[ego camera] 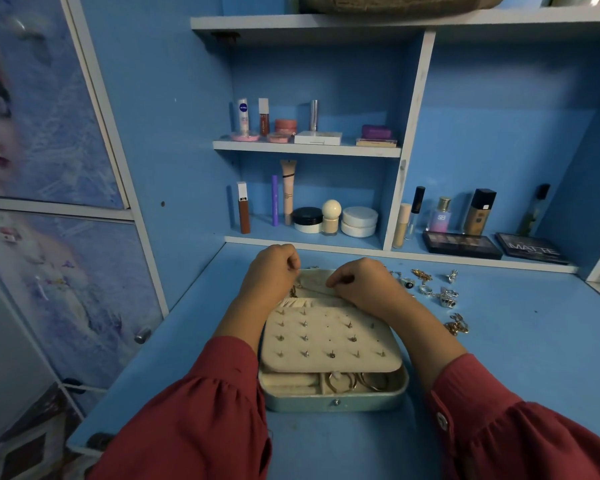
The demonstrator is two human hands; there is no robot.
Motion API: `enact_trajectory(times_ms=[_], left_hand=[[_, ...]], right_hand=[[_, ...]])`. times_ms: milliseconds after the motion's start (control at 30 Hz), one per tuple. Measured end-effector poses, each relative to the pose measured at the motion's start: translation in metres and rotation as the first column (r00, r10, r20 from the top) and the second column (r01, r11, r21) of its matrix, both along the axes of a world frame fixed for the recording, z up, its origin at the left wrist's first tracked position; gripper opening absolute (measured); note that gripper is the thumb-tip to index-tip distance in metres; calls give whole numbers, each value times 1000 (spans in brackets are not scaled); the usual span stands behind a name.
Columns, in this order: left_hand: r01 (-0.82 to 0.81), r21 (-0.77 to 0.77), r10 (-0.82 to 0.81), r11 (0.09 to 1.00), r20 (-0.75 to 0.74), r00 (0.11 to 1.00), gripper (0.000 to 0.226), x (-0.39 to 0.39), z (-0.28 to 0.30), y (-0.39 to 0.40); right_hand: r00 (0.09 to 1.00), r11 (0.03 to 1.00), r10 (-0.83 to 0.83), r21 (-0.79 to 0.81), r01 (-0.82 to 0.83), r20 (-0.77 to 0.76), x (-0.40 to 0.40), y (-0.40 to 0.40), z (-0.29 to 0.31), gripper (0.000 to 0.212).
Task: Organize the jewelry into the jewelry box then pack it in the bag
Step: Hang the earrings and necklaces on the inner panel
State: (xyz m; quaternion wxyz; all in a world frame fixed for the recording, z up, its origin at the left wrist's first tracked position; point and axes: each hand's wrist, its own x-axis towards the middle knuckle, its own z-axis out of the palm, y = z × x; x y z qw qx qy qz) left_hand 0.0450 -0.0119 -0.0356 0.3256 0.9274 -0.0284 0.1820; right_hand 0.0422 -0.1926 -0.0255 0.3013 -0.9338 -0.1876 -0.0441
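Jewelry box [333, 393] sits open on the blue desk [499, 358], directly under my view. Cream earring panel [329, 341] lies over its near half, studs already pinned in rows; hoop earrings [347, 381] show in the front compartment below the panel.

Both hands work at the box's far end. Left hand [274, 268] has its fingers curled, pinching something fine. Right hand [361, 278] is likewise curled in a pinch. A thin chain [314, 289] appears strung between them over the far section, though I cannot make out the clasp.

Loose rings and trinkets [430, 289] lie right of the box, well apart from it; a gold chain cluster [458, 325] sits nearer.

Handling judgement: the chain is very light, limp, prone to tangling and slipping from a loose pinch. Best held at both ends, kept taut, laid flat. The box looks rigid and light; I would lift it by its side walls once the lid is closed.
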Motion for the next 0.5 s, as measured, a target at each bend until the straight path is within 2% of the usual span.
enact_trajectory(times_ms=[267,433,500], left_hand=[[5,183,0,983,-28,1000,21,3,-1,-2],[10,273,23,962,-117,993,23,5,6,-6],[21,274,0,961,-78,997,26,4,2,-5]], right_hand=[[1000,999,12,-43,-12,-10,-1,1,0,26],[1000,997,24,-77,-25,-15,-1,1,0,27],[999,996,28,-89,-30,-15,0,1,0,27]])
